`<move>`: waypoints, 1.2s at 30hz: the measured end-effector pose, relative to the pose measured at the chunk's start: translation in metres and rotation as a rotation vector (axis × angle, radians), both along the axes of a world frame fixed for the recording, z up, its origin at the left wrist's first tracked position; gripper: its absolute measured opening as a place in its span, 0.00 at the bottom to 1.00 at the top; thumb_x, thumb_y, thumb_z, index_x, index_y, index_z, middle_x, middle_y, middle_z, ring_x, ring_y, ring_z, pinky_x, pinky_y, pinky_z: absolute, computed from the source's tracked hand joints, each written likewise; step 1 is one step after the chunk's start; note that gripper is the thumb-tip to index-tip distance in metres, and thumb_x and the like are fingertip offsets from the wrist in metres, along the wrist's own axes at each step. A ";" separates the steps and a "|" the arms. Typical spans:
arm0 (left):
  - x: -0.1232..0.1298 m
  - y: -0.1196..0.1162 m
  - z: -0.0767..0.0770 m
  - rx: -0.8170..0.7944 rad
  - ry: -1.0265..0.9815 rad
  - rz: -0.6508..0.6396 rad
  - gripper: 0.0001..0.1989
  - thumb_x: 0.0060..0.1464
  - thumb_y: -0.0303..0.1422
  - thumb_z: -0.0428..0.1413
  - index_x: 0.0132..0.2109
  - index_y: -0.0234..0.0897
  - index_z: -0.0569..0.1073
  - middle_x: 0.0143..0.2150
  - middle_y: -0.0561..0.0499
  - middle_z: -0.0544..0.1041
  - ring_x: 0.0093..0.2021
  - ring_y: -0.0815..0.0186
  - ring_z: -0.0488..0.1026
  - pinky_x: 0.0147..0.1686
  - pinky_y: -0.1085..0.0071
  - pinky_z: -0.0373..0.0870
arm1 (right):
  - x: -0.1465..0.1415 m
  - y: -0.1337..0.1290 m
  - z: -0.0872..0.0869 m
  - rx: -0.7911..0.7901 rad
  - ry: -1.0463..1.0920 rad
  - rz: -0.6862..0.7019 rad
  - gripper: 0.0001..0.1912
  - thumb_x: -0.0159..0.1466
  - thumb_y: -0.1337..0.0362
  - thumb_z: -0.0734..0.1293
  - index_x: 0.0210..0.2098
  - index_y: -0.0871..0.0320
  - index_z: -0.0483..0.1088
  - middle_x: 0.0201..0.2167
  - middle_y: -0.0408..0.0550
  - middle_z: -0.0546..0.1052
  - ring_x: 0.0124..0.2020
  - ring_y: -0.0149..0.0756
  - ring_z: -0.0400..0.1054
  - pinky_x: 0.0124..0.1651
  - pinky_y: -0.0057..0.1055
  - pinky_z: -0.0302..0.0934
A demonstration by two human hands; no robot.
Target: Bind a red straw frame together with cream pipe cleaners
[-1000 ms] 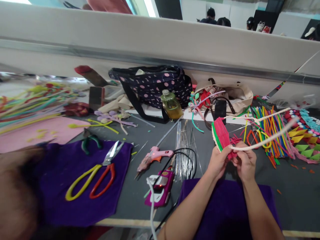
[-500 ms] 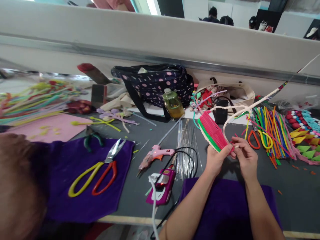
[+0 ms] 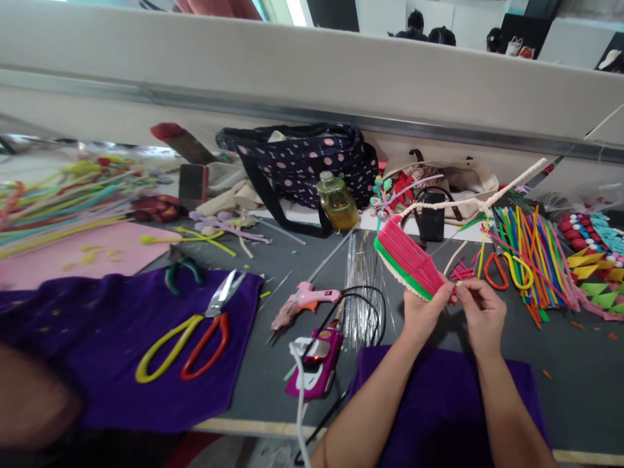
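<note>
My left hand [image 3: 424,318] grips the narrow corner of a watermelon-slice shape made of pipe cleaners [image 3: 414,257], pink inside with a green and a white band along its lower left edge. My right hand [image 3: 482,312] is closed in a pinch at that same corner, on the end of a white pipe cleaner [image 3: 455,257]. White fuzzy lengths also run from the slice's upper corner out to the right, where a free end points up. Several short pink pieces [image 3: 463,270] lie just behind my right fingers.
Scissors [image 3: 519,272] and a bundle of coloured pipe cleaners [image 3: 536,253] lie to the right. Leftward are a pink glue gun [image 3: 305,299] with its cord, a magenta power strip [image 3: 319,370], large scissors [image 3: 214,312] and pliers [image 3: 180,270]. Another person's blurred arm [image 3: 34,396] intrudes at left.
The slice has tilted slightly to the left in my hands. The curved white pipe cleaner beside it has shifted, uncovering the short pink pieces. At left, the other person's arm has moved down.
</note>
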State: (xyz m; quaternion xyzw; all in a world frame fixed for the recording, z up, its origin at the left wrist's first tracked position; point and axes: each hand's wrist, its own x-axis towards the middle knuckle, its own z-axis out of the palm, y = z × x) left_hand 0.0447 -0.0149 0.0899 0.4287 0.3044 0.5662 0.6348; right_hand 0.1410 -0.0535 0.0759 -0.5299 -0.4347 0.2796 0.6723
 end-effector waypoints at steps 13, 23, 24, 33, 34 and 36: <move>-0.002 0.004 -0.003 -0.045 -0.029 -0.021 0.08 0.44 0.32 0.64 0.33 0.34 0.77 0.32 0.50 0.77 0.30 0.68 0.72 0.31 0.72 0.72 | 0.000 0.001 0.001 0.027 -0.205 -0.083 0.05 0.61 0.63 0.67 0.36 0.55 0.75 0.34 0.47 0.76 0.35 0.35 0.71 0.38 0.33 0.68; 0.002 0.013 -0.010 -0.338 -0.202 -0.108 0.12 0.36 0.28 0.66 0.33 0.32 0.76 0.28 0.52 0.76 0.27 0.71 0.71 0.30 0.75 0.69 | -0.004 0.003 -0.006 -0.080 -0.098 -0.113 0.12 0.59 0.59 0.69 0.41 0.56 0.69 0.32 0.46 0.75 0.31 0.32 0.71 0.32 0.28 0.69; 0.002 0.012 -0.009 -0.345 -0.208 -0.128 0.12 0.37 0.28 0.66 0.33 0.32 0.76 0.28 0.52 0.76 0.27 0.70 0.72 0.30 0.75 0.69 | -0.003 0.003 -0.006 -0.081 -0.103 -0.107 0.12 0.59 0.59 0.69 0.41 0.56 0.69 0.33 0.46 0.75 0.31 0.32 0.72 0.32 0.28 0.69; -0.002 0.013 -0.014 -0.271 -0.198 -0.226 0.15 0.39 0.32 0.64 0.37 0.32 0.78 0.38 0.45 0.78 0.37 0.63 0.74 0.36 0.71 0.70 | 0.000 0.004 -0.001 -0.124 -0.037 -0.084 0.14 0.59 0.59 0.69 0.43 0.57 0.69 0.32 0.46 0.77 0.30 0.32 0.72 0.27 0.26 0.67; -0.003 0.014 -0.014 -0.253 -0.191 -0.261 0.16 0.39 0.32 0.64 0.39 0.32 0.78 0.40 0.45 0.78 0.39 0.62 0.74 0.38 0.71 0.70 | 0.000 0.004 0.000 -0.127 -0.022 -0.086 0.15 0.58 0.58 0.69 0.43 0.57 0.69 0.32 0.46 0.77 0.29 0.32 0.72 0.26 0.25 0.67; -0.007 0.015 -0.013 -0.202 -0.158 -0.318 0.18 0.40 0.32 0.64 0.42 0.33 0.78 0.41 0.44 0.78 0.41 0.61 0.74 0.41 0.70 0.69 | 0.002 0.005 0.002 -0.131 0.014 -0.079 0.15 0.58 0.58 0.70 0.43 0.57 0.70 0.31 0.45 0.76 0.29 0.31 0.71 0.26 0.25 0.66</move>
